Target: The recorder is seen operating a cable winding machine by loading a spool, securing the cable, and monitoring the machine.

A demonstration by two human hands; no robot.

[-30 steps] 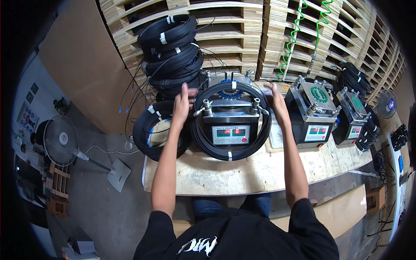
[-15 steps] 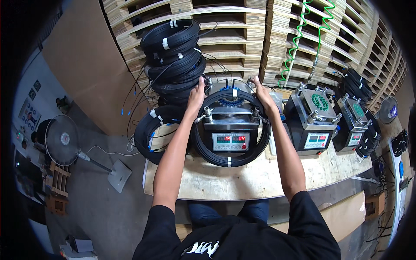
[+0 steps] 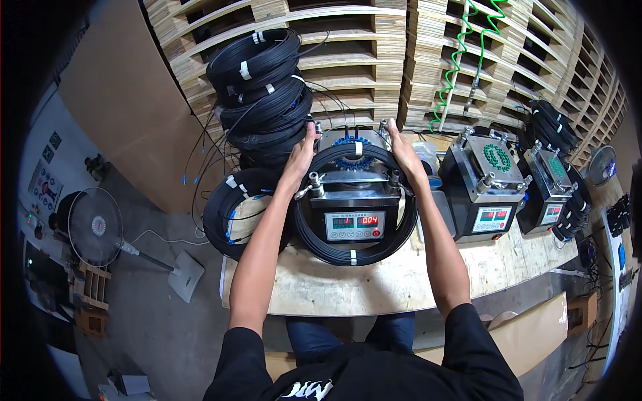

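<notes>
A ring of black cable (image 3: pixel 381 254), bound with white ties, leans upright around the front of a bench machine (image 3: pixel 356 200). The machine has a metal top, corner posts and a lit red display. Blue connectors (image 3: pixel 352 162) form a circle on its top plate, partly hidden by the ring. My left hand (image 3: pixel 299 160) is at the machine's left side, beside the ring, its tip near the rear left post. On the other side my right hand (image 3: pixel 405 152) reaches the rear right post. Most fingers of both hands are hidden, so their grip does not show.
Stacked cable coils (image 3: pixel 257 100) rise at the left rear, with another coil (image 3: pixel 231 237) lying below. Two similar machines (image 3: pixel 483 180) with green connectors stand rightward on the wooden table (image 3: pixel 321 291). Green spiral hoses (image 3: pixel 457 60) hang before pallets. A floor fan (image 3: pixel 99 226) stands left.
The whole view has shifted slightly. Both hands stay at the sides of the machine and the cable ring stays in front of it. The digits on the display have changed.
</notes>
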